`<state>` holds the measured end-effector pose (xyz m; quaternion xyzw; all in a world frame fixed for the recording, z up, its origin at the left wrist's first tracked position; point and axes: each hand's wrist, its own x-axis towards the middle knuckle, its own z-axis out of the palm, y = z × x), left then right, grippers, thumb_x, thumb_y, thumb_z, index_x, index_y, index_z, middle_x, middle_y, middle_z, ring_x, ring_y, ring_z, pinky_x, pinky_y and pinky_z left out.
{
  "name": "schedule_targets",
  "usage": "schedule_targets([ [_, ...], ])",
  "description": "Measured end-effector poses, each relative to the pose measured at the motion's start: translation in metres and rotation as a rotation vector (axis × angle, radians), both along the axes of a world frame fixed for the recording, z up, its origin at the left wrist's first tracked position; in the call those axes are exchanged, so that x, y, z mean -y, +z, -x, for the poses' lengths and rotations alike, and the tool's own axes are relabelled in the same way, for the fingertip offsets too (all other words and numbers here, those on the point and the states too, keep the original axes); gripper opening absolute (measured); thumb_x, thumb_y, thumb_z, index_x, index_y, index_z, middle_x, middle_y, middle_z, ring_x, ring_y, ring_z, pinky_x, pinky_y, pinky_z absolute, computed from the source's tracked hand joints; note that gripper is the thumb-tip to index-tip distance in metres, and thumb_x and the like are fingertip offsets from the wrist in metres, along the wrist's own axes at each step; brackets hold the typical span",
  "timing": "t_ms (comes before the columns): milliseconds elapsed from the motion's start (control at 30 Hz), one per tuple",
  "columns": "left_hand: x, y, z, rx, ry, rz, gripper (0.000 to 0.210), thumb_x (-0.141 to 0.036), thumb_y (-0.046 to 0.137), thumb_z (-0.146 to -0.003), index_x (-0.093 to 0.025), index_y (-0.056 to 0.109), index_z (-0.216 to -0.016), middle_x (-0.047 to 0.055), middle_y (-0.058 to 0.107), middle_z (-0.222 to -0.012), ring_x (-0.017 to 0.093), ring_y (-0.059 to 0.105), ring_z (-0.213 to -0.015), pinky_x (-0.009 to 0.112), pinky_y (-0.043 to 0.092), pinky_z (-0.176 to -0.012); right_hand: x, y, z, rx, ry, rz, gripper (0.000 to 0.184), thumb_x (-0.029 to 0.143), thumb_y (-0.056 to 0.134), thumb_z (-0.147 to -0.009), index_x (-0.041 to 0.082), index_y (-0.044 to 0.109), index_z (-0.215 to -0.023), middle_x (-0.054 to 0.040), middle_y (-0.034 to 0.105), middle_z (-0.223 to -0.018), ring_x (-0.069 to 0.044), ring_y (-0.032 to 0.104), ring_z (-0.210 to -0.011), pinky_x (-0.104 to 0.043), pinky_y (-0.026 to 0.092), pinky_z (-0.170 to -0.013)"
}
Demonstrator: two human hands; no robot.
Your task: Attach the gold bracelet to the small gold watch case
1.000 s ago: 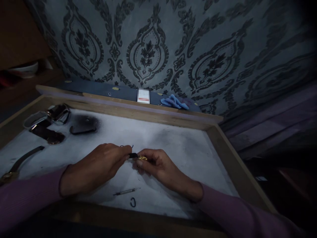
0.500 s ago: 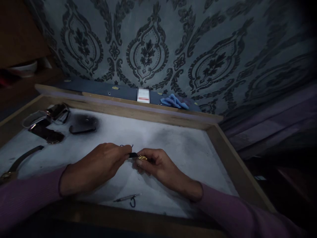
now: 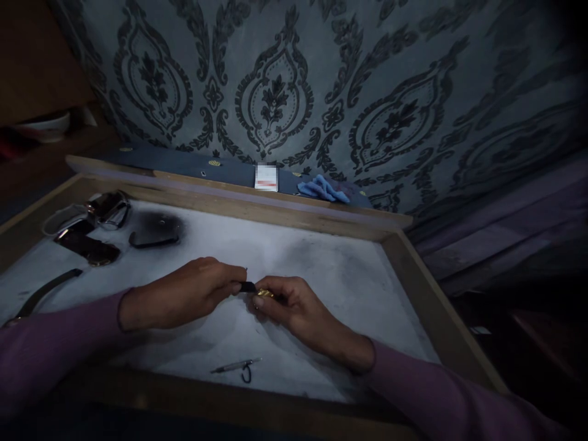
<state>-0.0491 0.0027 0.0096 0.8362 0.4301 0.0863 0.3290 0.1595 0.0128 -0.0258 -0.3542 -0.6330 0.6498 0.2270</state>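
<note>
My left hand (image 3: 195, 294) is closed, thumb and fingers pinching a short black watch strap (image 3: 248, 286). My right hand (image 3: 305, 312) grips a small gold-coloured watch (image 3: 265, 294) between thumb and fingertips. Strap and watch meet in the gap between the hands, but whether they are joined I cannot tell. Below the hands, a thin metal pen-like tool (image 3: 236, 365) lies on the white surface. A small black curled piece (image 3: 247, 373) rests just beside it.
A wooden rim (image 3: 243, 211) borders the white work surface (image 3: 321, 251). Several watches (image 3: 87, 245) lie at the back left, with a dark strap (image 3: 50, 291) near my left sleeve. Behind the rim are a small white box (image 3: 266, 177) and a blue cloth (image 3: 324, 188).
My left wrist and forearm have risen and tilted, while the fingertips stay on the strap. A thin dark loop by those fingers is now mostly hidden. The right hand barely moved.
</note>
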Motion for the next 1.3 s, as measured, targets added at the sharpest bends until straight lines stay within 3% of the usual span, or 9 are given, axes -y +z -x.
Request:
schedule_targets([
  [233,-0.0058,0.0065,0.0002,0.097,-0.013,0.14,0.022,-0.019,0.038,-0.092,-0.016,0.053,-0.077,-0.003,0.051,-0.066,0.011,0.048,-0.062,0.023,0.034,-0.06,-0.0006,0.0013,-0.0003,0.007,0.01,0.009,0.013,0.025,0.061,-0.086,0.015,0.067,-0.081,-0.0005,0.063,-0.069,-0.012,0.058,-0.063,-0.026,0.045,-0.06],
  [933,-0.0111,0.002,0.0024,0.198,-0.009,0.321,0.021,-0.025,0.041,-0.091,-0.016,0.054,-0.078,-0.004,0.044,-0.066,0.01,0.04,-0.06,0.02,0.034,-0.055,0.0002,-0.0003,-0.0013,0.004,0.023,-0.017,0.016,0.028,0.06,-0.088,0.014,0.068,-0.083,-0.001,0.063,-0.069,-0.012,0.059,-0.065,-0.027,0.047,-0.064],
  [1300,-0.0018,0.0058,-0.0003,0.141,0.032,0.135,0.024,-0.021,0.038,-0.094,-0.016,0.051,-0.074,-0.004,0.048,-0.065,0.01,0.044,-0.06,0.022,0.033,-0.058,-0.0008,-0.0014,-0.0013,-0.041,0.018,0.019,0.02,0.034,0.063,-0.087,0.015,0.067,-0.084,0.0002,0.063,-0.068,-0.011,0.057,-0.062,-0.025,0.046,-0.061],
])
